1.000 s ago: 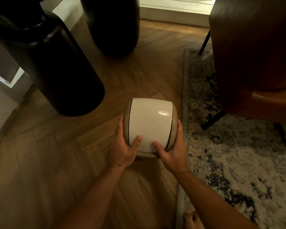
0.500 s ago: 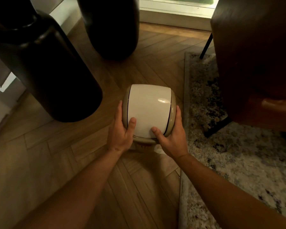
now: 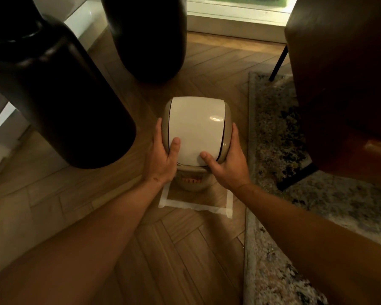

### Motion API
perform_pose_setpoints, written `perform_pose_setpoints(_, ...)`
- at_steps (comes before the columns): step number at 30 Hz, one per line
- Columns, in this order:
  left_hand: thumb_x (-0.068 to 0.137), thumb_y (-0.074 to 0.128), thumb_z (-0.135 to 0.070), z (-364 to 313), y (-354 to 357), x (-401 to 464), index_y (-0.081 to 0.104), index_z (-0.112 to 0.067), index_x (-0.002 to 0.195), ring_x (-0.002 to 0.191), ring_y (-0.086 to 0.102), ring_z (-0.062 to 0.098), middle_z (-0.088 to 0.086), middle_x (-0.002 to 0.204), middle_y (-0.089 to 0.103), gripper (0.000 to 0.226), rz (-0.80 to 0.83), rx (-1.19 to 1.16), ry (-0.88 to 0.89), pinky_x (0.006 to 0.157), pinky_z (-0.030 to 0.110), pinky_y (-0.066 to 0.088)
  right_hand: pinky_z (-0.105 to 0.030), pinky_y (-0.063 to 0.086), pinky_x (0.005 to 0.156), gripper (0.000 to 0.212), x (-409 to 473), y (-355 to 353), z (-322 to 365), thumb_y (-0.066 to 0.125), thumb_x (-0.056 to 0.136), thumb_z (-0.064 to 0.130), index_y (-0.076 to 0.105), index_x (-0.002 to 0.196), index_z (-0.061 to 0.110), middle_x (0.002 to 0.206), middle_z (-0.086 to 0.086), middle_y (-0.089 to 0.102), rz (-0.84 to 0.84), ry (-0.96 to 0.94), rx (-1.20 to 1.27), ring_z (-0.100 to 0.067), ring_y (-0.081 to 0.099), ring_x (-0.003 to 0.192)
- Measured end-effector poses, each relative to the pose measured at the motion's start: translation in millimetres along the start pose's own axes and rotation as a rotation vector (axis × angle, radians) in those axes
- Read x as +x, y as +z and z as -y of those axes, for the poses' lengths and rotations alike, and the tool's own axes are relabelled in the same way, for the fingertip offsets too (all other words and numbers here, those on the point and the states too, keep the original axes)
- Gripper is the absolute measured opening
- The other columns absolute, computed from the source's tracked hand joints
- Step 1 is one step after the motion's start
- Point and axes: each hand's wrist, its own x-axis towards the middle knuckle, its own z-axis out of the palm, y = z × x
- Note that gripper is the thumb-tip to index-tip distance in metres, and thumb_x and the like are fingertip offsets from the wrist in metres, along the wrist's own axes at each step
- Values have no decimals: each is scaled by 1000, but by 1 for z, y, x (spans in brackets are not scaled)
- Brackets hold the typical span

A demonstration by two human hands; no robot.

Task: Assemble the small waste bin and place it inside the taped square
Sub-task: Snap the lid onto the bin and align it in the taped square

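A small beige waste bin (image 3: 193, 180) with a white swing lid (image 3: 196, 128) stands upright on the wooden floor, seen from above. Its base sits within a square of white tape (image 3: 196, 206), whose near side and two near corners show; the far side is hidden by the bin. My left hand (image 3: 163, 157) grips the lid's left side with the thumb on the white flap. My right hand (image 3: 226, 161) grips the right side, thumb also on the flap.
Two tall dark vases, the nearer vase (image 3: 59, 95) at the left and the farther vase (image 3: 147, 38) behind, stand close to the bin. A patterned rug (image 3: 284, 150) borders the tape on the right. A brown armchair (image 3: 343, 73) on thin black legs stands over the rug.
Both hands have carried the bin away from me and lower toward the floor. The taped square has come into view beneath and in front of the bin.
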Motion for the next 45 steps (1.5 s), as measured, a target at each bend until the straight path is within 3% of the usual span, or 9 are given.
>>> perform_pose_setpoints(4, 98, 37, -70, 4, 3, 19, 8, -35, 161, 126, 56, 23, 4, 155, 45, 77, -1, -1, -10, 94, 34, 48, 3, 29, 93, 113, 20, 7, -2, 70, 77, 79, -5, 158, 54, 147, 36, 37, -3, 2, -1, 31, 30, 126)
perform_pose_setpoints(9, 100, 40, -66, 4, 7, 35, 10, -32, 161, 130, 53, 24, 4, 157, 42, 76, 5, 5, -8, 94, 31, 43, 4, 29, 101, 114, 39, 7, -1, 75, 79, 71, 2, 162, 44, 152, 30, 36, 60, -5, 30, 22, 31, 134)
perform_pose_setpoints(15, 94, 48, -72, 5, 3, 35, 10, -35, 161, 136, 46, 11, -3, 159, 39, 85, 133, -147, -67, 107, 35, 47, -34, 43, 113, 119, 44, -7, -8, 77, 75, 73, 7, 163, 36, 160, 7, 35, 166, -16, -7, -8, 41, 143)
perform_pose_setpoints(20, 73, 70, -79, 9, -8, 26, 11, -50, 157, 134, 50, 12, -10, 152, 46, 107, 279, -72, -89, 104, 46, 52, -21, 51, 92, 113, 41, -27, -9, 71, 64, 87, 18, 157, 49, 131, 16, 57, 309, 156, -105, -5, 58, 113)
perform_pose_setpoints(24, 64, 79, -78, 6, -16, 19, 15, -48, 157, 130, 48, 2, -25, 141, 47, 117, 338, -48, -67, 101, 31, 48, 4, 44, 71, 112, 39, -38, -6, 86, 65, 68, 25, 156, 45, 114, 41, 60, 341, 194, 27, 21, 59, 97)
perform_pose_setpoints(27, 62, 83, -73, -3, -16, 14, 23, -43, 157, 124, 46, -4, -28, 135, 48, 116, 399, -68, -96, 96, 19, 44, -1, 48, 79, 110, 35, -49, -6, 91, 65, 62, 31, 155, 45, 118, 46, 59, 361, 228, 67, 23, 56, 109)
perform_pose_setpoints(31, 65, 90, -56, -14, -12, 11, 30, -32, 156, 133, 51, 9, -11, 146, 55, 111, 476, -110, -109, 109, 38, 47, -24, 53, 98, 119, 29, -64, -6, 89, 58, 71, 27, 157, 46, 134, 27, 61, 389, 250, 57, 3, 60, 121)
perform_pose_setpoints(39, 65, 94, -45, -31, -20, 18, 23, -29, 160, 142, 41, 15, -3, 156, 45, 120, 622, -29, -121, 113, 35, 38, -47, 48, 111, 130, 3, -79, -5, 89, 70, 56, 1, 163, 40, 151, 5, 54, 438, 317, 18, -21, 52, 137)
perform_pose_setpoints(45, 67, 95, -34, -39, -35, 10, 21, -24, 161, 145, 36, 15, 0, 160, 40, 120, 668, 13, -140, 111, 29, 34, -43, 41, 117, 132, -11, -86, 3, 89, 80, 28, -11, 165, 29, 159, 1, 44, 545, 335, 79, -16, 43, 145)
